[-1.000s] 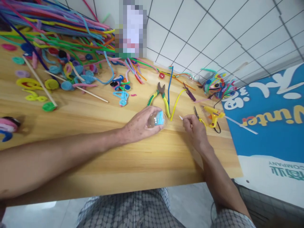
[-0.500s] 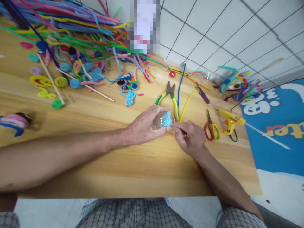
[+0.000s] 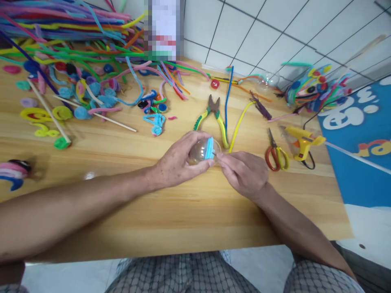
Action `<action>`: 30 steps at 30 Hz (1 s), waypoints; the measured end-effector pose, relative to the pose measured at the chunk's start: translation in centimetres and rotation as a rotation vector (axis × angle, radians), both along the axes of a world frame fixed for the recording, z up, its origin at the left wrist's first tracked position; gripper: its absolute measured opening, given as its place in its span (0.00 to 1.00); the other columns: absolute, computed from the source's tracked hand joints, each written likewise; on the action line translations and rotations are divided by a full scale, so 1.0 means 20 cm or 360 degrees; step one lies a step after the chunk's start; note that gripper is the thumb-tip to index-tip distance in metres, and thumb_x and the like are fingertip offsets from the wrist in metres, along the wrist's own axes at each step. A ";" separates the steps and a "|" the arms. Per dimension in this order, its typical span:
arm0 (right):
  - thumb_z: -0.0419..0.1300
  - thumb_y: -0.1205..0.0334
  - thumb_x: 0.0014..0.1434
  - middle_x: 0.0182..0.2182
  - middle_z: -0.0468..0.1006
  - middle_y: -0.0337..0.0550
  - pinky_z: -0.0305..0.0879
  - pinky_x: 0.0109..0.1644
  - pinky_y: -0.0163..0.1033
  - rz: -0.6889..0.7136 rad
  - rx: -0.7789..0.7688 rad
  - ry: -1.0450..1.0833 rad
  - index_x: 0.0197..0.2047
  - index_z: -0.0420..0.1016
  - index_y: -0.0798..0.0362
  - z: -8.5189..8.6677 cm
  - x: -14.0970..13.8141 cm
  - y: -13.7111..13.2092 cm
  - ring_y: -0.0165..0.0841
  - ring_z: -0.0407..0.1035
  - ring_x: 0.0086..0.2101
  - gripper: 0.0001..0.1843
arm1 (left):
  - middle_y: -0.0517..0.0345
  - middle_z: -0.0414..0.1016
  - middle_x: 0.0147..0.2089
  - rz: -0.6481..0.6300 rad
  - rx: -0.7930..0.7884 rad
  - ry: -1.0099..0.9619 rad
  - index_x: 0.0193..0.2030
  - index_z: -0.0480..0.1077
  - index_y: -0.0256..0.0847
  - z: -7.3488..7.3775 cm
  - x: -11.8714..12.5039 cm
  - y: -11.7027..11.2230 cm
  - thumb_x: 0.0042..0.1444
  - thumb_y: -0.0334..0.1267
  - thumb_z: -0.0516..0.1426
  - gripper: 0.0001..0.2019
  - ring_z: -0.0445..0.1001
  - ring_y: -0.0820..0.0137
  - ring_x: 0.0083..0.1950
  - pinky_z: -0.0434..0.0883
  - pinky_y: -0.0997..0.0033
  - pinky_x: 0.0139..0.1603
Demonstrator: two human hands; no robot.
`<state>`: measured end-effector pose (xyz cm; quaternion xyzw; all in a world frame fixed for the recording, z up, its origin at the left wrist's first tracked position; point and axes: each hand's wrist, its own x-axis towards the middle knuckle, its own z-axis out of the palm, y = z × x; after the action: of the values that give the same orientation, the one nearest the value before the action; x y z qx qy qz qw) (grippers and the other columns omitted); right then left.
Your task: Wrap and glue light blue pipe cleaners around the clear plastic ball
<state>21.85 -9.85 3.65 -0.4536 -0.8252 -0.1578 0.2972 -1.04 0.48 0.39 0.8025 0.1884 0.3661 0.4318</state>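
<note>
My left hand [image 3: 180, 160] is closed around a clear plastic ball [image 3: 197, 152], thumb below and fingers above. Bands of light-blue pipe cleaner [image 3: 209, 148] show on the ball's right side. My right hand [image 3: 244, 171] pinches something thin and dark at that side; its tip meets the blue band, and most of it is hidden by the fingers. Just beyond the hands lie pliers [image 3: 214, 109] with green-and-yellow handles, jaws apart. A yellow pipe cleaner [image 3: 240, 124] and a blue one [image 3: 228, 97] rest beside them.
Scissors [image 3: 276, 152] and a yellow glue gun [image 3: 302, 142] lie at the right, by a blue mat [image 3: 360, 171]. A colourful pipe-cleaner fish [image 3: 316, 89] stands near the tiled wall. Pipe-cleaner bundles [image 3: 67, 24], coiled pieces and wooden sticks [image 3: 113, 121] cover the left back.
The view has shifted slightly to the right. My right hand has turned and its fingertips sit closer against the blue band. The left hand keeps its hold on the ball.
</note>
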 end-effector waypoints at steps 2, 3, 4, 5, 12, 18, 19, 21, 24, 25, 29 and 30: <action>0.67 0.73 0.71 0.39 0.92 0.36 0.78 0.40 0.38 -0.0016 -0.0001 -0.0001 0.64 0.79 0.45 0.00 0.00 0.00 0.31 0.83 0.32 0.22 | 0.43 0.82 0.65 -0.0004 0.0004 -0.0001 0.69 0.69 0.41 0.00 0.00 0.00 0.70 0.42 0.66 0.24 0.84 0.58 0.64 0.81 0.53 0.69; 0.67 0.73 0.71 0.39 0.92 0.36 0.78 0.40 0.38 -0.0019 0.0006 0.0009 0.64 0.79 0.46 -0.01 0.00 0.00 0.31 0.84 0.32 0.22 | 0.43 0.82 0.65 -0.0003 -0.0004 0.0006 0.69 0.69 0.41 0.00 0.00 0.00 0.70 0.42 0.66 0.24 0.84 0.58 0.65 0.81 0.53 0.69; 0.67 0.73 0.71 0.39 0.93 0.36 0.78 0.40 0.38 -0.0024 0.0018 0.0024 0.63 0.80 0.46 -0.01 0.00 0.01 0.31 0.84 0.32 0.21 | 0.44 0.82 0.65 -0.0001 -0.0016 0.0017 0.69 0.69 0.42 0.00 0.00 0.00 0.70 0.43 0.66 0.24 0.83 0.57 0.65 0.81 0.53 0.69; 0.67 0.72 0.71 0.39 0.93 0.36 0.78 0.40 0.38 -0.0029 0.0032 0.0042 0.63 0.80 0.45 -0.01 0.00 0.01 0.31 0.84 0.33 0.21 | 0.44 0.83 0.65 0.0000 -0.0026 0.0028 0.69 0.69 0.43 0.00 0.00 0.00 0.70 0.43 0.66 0.24 0.83 0.57 0.65 0.81 0.53 0.68; 0.66 0.72 0.71 0.36 0.91 0.36 0.77 0.38 0.37 -0.0016 0.0066 0.0076 0.62 0.81 0.46 -0.01 0.01 0.01 0.32 0.82 0.31 0.20 | 0.44 0.82 0.65 0.0003 -0.0010 0.0013 0.69 0.69 0.42 0.00 0.00 0.00 0.69 0.43 0.66 0.25 0.83 0.58 0.65 0.81 0.53 0.69; 0.66 0.72 0.70 0.35 0.90 0.36 0.76 0.38 0.38 -0.0010 0.0053 0.0047 0.60 0.83 0.46 -0.01 0.01 0.01 0.31 0.80 0.30 0.18 | 0.45 0.83 0.65 0.0006 -0.0051 0.0042 0.69 0.70 0.43 0.01 0.00 0.00 0.69 0.44 0.66 0.25 0.83 0.57 0.65 0.82 0.53 0.68; 0.66 0.72 0.71 0.34 0.89 0.36 0.76 0.37 0.38 -0.0017 0.0061 0.0042 0.59 0.83 0.46 -0.01 0.00 0.01 0.31 0.80 0.30 0.17 | 0.45 0.82 0.65 0.0008 -0.0046 0.0036 0.69 0.70 0.42 0.01 0.00 0.00 0.70 0.44 0.66 0.25 0.83 0.57 0.65 0.81 0.53 0.68; 0.65 0.71 0.72 0.33 0.89 0.36 0.75 0.37 0.38 -0.0036 0.0070 0.0022 0.56 0.84 0.47 -0.01 0.00 0.02 0.31 0.80 0.29 0.14 | 0.44 0.82 0.65 0.0011 -0.0031 0.0025 0.69 0.70 0.42 0.01 0.00 0.00 0.70 0.43 0.66 0.24 0.83 0.58 0.66 0.81 0.53 0.70; 0.65 0.71 0.72 0.33 0.89 0.35 0.75 0.35 0.38 -0.0061 0.0066 0.0003 0.56 0.85 0.45 -0.02 0.00 0.02 0.31 0.79 0.28 0.14 | 0.44 0.83 0.64 0.0013 -0.0014 0.0017 0.69 0.70 0.40 0.00 0.00 0.00 0.70 0.42 0.66 0.24 0.83 0.58 0.66 0.80 0.53 0.71; 0.66 0.72 0.71 0.33 0.89 0.35 0.75 0.35 0.39 -0.0062 0.0055 0.0012 0.56 0.85 0.45 -0.02 0.01 0.02 0.31 0.79 0.29 0.16 | 0.44 0.83 0.64 0.0014 -0.0011 0.0017 0.69 0.70 0.40 0.00 0.00 0.00 0.70 0.42 0.66 0.24 0.84 0.58 0.66 0.80 0.53 0.71; 0.67 0.73 0.68 0.33 0.88 0.35 0.76 0.37 0.39 -0.0051 0.0000 0.0075 0.59 0.86 0.45 -0.04 0.02 0.01 0.32 0.80 0.30 0.21 | 0.44 0.83 0.64 0.0019 -0.0014 0.0018 0.69 0.70 0.41 0.00 0.00 0.00 0.70 0.43 0.66 0.24 0.84 0.57 0.65 0.81 0.53 0.69; 0.67 0.73 0.68 0.33 0.88 0.35 0.76 0.37 0.39 -0.0054 -0.0006 0.0082 0.59 0.86 0.44 -0.04 0.02 0.01 0.32 0.80 0.30 0.21 | 0.44 0.83 0.64 0.0018 -0.0020 0.0026 0.69 0.69 0.42 0.00 0.00 0.00 0.70 0.44 0.66 0.24 0.84 0.58 0.64 0.81 0.53 0.69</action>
<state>22.22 -9.72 2.81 -0.4721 -0.8097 -0.1496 0.3148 -1.08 0.47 0.44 0.8016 0.1986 0.3608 0.4334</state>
